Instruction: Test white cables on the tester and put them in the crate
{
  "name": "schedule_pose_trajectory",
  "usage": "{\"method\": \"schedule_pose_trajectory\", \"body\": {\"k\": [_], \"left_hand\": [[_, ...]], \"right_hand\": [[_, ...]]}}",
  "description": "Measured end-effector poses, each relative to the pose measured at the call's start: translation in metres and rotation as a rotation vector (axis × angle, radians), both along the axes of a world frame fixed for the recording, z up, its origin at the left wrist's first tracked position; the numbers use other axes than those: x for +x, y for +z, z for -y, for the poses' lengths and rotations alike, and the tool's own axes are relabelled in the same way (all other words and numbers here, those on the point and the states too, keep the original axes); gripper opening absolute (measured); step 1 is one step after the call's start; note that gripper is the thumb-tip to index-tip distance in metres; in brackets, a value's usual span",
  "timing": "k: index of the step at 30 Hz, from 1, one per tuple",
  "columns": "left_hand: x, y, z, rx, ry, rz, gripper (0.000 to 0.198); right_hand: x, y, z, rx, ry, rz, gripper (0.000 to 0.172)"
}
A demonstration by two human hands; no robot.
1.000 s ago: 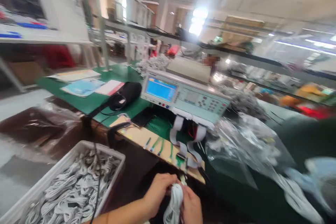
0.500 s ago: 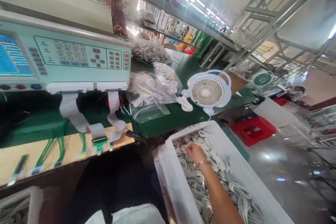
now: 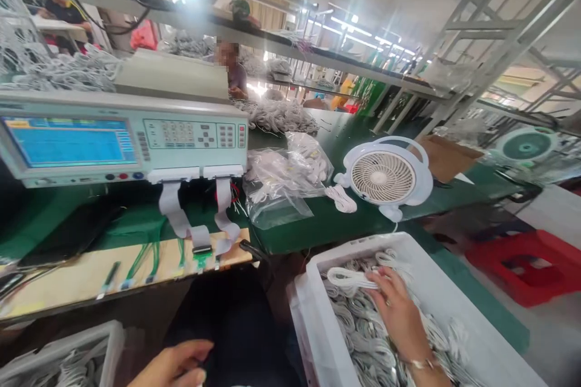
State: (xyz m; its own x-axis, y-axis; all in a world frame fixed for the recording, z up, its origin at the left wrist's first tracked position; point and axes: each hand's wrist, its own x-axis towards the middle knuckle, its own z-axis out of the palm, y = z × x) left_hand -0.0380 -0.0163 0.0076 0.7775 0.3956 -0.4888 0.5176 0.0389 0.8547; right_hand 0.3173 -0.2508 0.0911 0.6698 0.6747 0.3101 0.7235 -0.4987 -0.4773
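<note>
My right hand [image 3: 399,311] is over the white plastic bin [image 3: 318,326] at the lower right, fingers closed on one end of a bundled white cable [image 3: 348,278]. The bundle's looped end points left, just above many other coiled grey-white cables [image 3: 363,332] lying in the bin. At the bottom edge, my left hand [image 3: 177,366] is in front of my dark-clothed lap, with thumb and fingers apart. No object shows in it, and part of it is cut off by the frame.
A tester with a blue screen [image 3: 68,142] stands on the green bench, its ribbon cables [image 3: 172,208] running to a wooden board [image 3: 170,263]. Beside it lie bagged cables [image 3: 281,175] and a fan [image 3: 385,175]. A second bin [image 3: 115,344] is lower left; a red crate [image 3: 512,296] is right.
My right hand has come up from the pile with a bundled cable in it. My left hand has come into view at the bottom. The view has swung left.
</note>
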Motion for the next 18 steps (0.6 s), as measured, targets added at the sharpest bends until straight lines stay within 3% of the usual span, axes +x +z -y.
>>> {"method": "schedule_pose_trajectory", "body": {"k": [2,4,6,8,10,14,18], "left_hand": [[0.024,0.029,0.009,-0.224,0.07,0.158,0.043],[0.044,0.058,0.016,-0.495,0.112,0.251,0.044],[0.056,0.08,0.02,-0.739,0.065,0.347,0.044],[0.057,0.091,0.019,-0.846,0.074,0.433,0.04],[0.049,0.088,0.014,-0.814,0.206,0.483,0.035],[0.033,0.063,0.002,-0.566,0.535,0.531,0.033],[0.03,0.045,-0.006,-0.377,0.599,0.683,0.046]], "right_hand": [[-0.033,0.027,-0.018,0.086,0.187,0.001,0.02],[-0.075,0.044,-0.047,0.12,0.484,-0.085,0.022],[-0.113,0.05,-0.079,0.079,0.755,-0.205,0.027],[-0.138,0.045,-0.107,0.057,0.887,-0.283,0.03],[-0.151,0.035,-0.131,0.124,0.838,-0.313,0.027],[-0.165,0.013,-0.168,0.125,0.599,-0.468,0.013],[-0.187,-0.004,-0.191,0.067,0.591,-0.732,0.021]]}}
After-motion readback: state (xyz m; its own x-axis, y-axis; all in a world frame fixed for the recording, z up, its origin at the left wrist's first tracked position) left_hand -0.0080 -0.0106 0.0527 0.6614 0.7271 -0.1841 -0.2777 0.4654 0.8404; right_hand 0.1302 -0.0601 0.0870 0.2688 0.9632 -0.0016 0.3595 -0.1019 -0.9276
